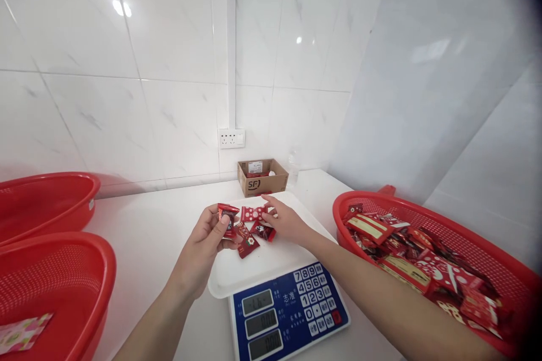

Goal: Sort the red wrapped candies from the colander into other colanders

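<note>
My left hand [209,232] is closed around a shiny dark-red snack packet [227,219], thumb across its front, above the left part of the white scale tray [228,277]. At the right end of a red packet with white dots [253,214], my right hand [284,219] has its thumb and fingers on the wrapper, with the index finger stretched past it. Just below lies a dark-red packet [263,231] on the tray. A flat red packet with a flower print [246,240] is close to my left fingers; whether they touch it I cannot tell.
The scale's blue keypad panel [292,313] faces me. To the right stands a red basket [345,198] heaped with packets. Two red baskets are at left; the nearer basket [104,259] holds a checked packet [25,334]. Behind the tray are a cardboard box [266,185] and a clear bottle [293,166].
</note>
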A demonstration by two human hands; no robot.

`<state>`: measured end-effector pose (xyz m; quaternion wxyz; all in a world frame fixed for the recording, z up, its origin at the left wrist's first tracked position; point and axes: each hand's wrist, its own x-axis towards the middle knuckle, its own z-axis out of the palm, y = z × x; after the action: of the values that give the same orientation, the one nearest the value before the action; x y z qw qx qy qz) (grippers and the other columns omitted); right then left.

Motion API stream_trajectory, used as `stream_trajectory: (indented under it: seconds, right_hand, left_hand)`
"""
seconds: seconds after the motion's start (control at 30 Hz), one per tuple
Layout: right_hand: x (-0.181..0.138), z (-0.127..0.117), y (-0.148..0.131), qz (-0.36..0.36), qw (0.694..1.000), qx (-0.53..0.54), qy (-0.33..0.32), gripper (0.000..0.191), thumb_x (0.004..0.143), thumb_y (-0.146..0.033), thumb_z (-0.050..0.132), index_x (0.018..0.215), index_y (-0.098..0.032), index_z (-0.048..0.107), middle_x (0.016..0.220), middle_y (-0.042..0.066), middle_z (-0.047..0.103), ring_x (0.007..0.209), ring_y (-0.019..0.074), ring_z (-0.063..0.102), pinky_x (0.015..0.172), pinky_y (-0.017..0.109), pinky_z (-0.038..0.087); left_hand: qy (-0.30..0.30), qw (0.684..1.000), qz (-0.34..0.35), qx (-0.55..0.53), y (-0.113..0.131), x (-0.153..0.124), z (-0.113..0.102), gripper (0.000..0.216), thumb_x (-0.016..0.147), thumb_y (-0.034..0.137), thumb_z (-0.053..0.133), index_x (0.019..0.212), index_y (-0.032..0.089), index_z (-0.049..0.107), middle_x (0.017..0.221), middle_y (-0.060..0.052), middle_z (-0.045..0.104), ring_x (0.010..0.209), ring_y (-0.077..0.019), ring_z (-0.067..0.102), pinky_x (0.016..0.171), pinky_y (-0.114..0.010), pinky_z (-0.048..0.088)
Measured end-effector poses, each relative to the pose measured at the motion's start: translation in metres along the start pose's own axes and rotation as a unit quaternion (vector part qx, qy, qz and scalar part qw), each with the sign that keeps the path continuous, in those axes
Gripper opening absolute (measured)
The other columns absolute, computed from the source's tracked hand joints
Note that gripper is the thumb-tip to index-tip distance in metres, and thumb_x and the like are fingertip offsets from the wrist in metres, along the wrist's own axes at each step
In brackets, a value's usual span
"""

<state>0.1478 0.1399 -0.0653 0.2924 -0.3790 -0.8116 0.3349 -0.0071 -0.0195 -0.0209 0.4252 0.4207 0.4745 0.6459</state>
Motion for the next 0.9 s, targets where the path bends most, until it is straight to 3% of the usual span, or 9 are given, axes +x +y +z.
stream_trajectory:
  seconds: [0.17, 0.33, 0.47, 0.57, 0.7, 0.8, 0.9]
  right_hand:
    - [-0.01, -0.004, -0.013, -0.047, 0.999, -0.017, 0.005, 0.033, 0.084, -0.019, 0.056, 0.116, -0.019, 0.063, 0.127, 0.011, 0.061, 0.123, 0.0272, 0.048, 0.108, 0.049, 0.033]
    - [-0.039, -0.009, -0.042, -0.082, 0.992, 0.08, -0.053, 0.033, 0.093, -0.037, 0.046, 0.118, -0.022, 0.061, 0.117, 0.007, 0.067, 0.103, 0.0199, 0.064, 0.088, 0.037, 0.052]
    - [-0.055, -0.011, -0.058, -0.078, 0.976, 0.162, -0.121, 0.029, 0.086, -0.026, 0.056, 0.113, -0.021, 0.062, 0.109, 0.006, 0.07, 0.097, 0.0192, 0.066, 0.088, 0.037, 0.051]
    - [-0.058, -0.013, -0.054, -0.071, 0.983, 0.129, -0.107, 0.024, 0.088, -0.02, 0.049, 0.108, -0.021, 0.062, 0.095, 0.003, 0.071, 0.086, 0.0176, 0.066, 0.082, 0.036, 0.052]
    - [-0.057, -0.016, -0.036, -0.07, 0.993, 0.028, -0.086, 0.023, 0.091, -0.019, 0.042, 0.104, -0.023, 0.061, 0.082, 0.001, 0.071, 0.075, 0.0168, 0.066, 0.072, 0.033, 0.053]
    - [-0.056, -0.017, -0.027, -0.084, 0.993, -0.046, -0.075, 0.024, 0.09, -0.016, 0.044, 0.103, -0.023, 0.063, 0.091, 0.003, 0.072, 0.083, 0.0192, 0.067, 0.077, 0.035, 0.053]
    - [-0.058, -0.017, -0.026, -0.098, 0.991, -0.076, -0.047, 0.026, 0.086, -0.014, 0.05, 0.107, -0.02, 0.064, 0.111, 0.01, 0.067, 0.105, 0.025, 0.061, 0.093, 0.043, 0.047]
  left_hand:
    - [0.0, 0.999, 0.011, 0.031, -0.003, 0.003, -0.003, 0.033, 0.083, 0.047, 0.063, 0.102, 0.021, 0.054, 0.085, -0.001, 0.064, 0.072, -0.0146, 0.058, 0.061, -0.025, 0.047]
    - [-0.086, 0.987, 0.001, 0.136, -0.007, 0.001, 0.003, 0.021, 0.084, 0.037, 0.061, 0.099, 0.021, 0.059, 0.089, -0.002, 0.063, 0.076, -0.0155, 0.056, 0.067, -0.028, 0.046]
    - [-0.123, 0.979, -0.002, 0.161, -0.014, -0.004, 0.011, 0.021, 0.084, 0.026, 0.058, 0.104, 0.023, 0.056, 0.09, -0.002, 0.064, 0.075, -0.0157, 0.056, 0.069, -0.03, 0.046]
    - [-0.12, 0.963, 0.016, 0.242, -0.017, -0.005, 0.013, 0.02, 0.084, 0.025, 0.056, 0.104, 0.024, 0.055, 0.089, -0.002, 0.066, 0.077, -0.018, 0.06, 0.07, -0.032, 0.048]
    - [-0.094, 0.918, 0.083, 0.377, -0.02, -0.004, 0.008, 0.018, 0.086, 0.028, 0.053, 0.103, 0.026, 0.061, 0.102, -0.006, 0.067, 0.101, -0.0277, 0.058, 0.084, -0.044, 0.047]
    - [-0.125, 0.901, 0.113, 0.399, -0.025, -0.003, 0.005, 0.022, 0.084, 0.025, 0.058, 0.104, 0.028, 0.066, 0.113, -0.006, 0.067, 0.117, -0.0314, 0.05, 0.097, -0.049, 0.041]
    - [-0.162, 0.871, 0.146, 0.439, -0.029, -0.001, 0.003, 0.029, 0.084, 0.024, 0.059, 0.111, 0.029, 0.066, 0.121, -0.005, 0.065, 0.124, -0.0306, 0.048, 0.105, -0.05, 0.037]
